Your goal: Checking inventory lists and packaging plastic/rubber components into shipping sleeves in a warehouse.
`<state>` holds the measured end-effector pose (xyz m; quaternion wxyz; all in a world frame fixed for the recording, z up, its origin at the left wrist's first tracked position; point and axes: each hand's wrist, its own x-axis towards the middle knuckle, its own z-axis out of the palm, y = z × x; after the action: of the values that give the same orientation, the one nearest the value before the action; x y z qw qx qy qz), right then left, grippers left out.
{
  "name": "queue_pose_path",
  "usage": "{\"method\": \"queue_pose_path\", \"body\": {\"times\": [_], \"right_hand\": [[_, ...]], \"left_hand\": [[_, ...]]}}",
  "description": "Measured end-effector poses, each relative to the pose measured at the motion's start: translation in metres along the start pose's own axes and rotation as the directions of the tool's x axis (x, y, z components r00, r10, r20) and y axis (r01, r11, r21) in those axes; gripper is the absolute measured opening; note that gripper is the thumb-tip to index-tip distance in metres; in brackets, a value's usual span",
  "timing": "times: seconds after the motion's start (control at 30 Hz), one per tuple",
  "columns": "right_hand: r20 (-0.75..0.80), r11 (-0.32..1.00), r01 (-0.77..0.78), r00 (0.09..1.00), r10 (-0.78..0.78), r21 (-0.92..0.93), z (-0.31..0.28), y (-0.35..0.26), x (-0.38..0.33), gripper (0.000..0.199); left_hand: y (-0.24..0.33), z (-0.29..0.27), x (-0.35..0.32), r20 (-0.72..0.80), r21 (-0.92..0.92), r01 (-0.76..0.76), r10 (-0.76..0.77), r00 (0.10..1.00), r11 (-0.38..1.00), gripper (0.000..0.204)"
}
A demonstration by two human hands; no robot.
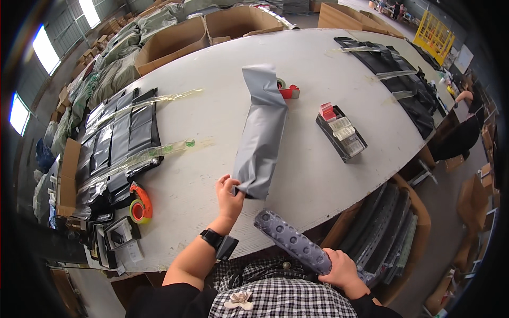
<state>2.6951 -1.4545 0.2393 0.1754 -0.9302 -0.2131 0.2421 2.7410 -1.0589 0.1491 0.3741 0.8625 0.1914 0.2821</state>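
Head view, left hand: the left hand (230,197) pinches the near left corner of a long, flat, silver-grey plastic bag (261,138) between thumb and fingers.
Bag: lies lengthwise on the broad white tabletop (196,127), far end folded over; surface creased.
Right hand: the right hand (342,269) is closed round the lower end of a grey-purple cylindrical roll with round dimples (294,241).
Roll: tilted, upper end pointing left and away, near the bag's near end but apart from it, at the table's near edge.
Beside bag: red tape dispenser (289,93) at its far right; further right, an open black rectangular box holding red and white labels (342,132).
Table left: flattened black plastic bags under clear tape strips (127,127); orange tape dispenser with yellow-green roll (140,205) just beside.
Table right: more black plastic bags, taped (389,74).
Below right: brown cardboard carton (421,222) packed with dark grey rolls (379,225).
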Motion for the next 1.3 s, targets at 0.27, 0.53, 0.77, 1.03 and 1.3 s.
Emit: {"method": "queue_pose_path", "body": {"times": [0.27,0.53,0.77,1.03,1.3], "right_hand": [[-0.037,0.961,0.123,0.992,-0.118,0.247,-0.009,0.001,-0.014,0.077],[-0.016,0.999,-0.002,1.000,0.003,0.049,0.007,-0.012,-0.007,0.085],[0.156,0.983,-0.139,0.975,0.156,-0.119,0.000,-0.033,-0.020,0.093],[0.077,0.989,-0.146,0.986,0.145,0.000,-0.016,-0.044,-0.015,0.093],[0.035,0.994,-0.108,0.994,0.108,-0.014,0.001,-0.071,0.029,0.104]], "left_hand": [[0.005,0.002,-0.022,0.273,0.019,0.315,-0.308,0.912,0.949,0.023],[-0.003,-0.005,-0.033,0.535,0.225,0.319,-0.390,0.749,0.921,0.024],[0.037,-0.012,-0.030,0.108,0.227,-0.254,0.235,0.966,0.940,0.011],[0.029,-0.016,-0.050,0.155,0.183,-0.382,0.357,0.921,0.906,0.017],[0.005,0.021,-0.034,0.407,0.027,0.293,-0.279,0.870,0.956,0.016]]}}
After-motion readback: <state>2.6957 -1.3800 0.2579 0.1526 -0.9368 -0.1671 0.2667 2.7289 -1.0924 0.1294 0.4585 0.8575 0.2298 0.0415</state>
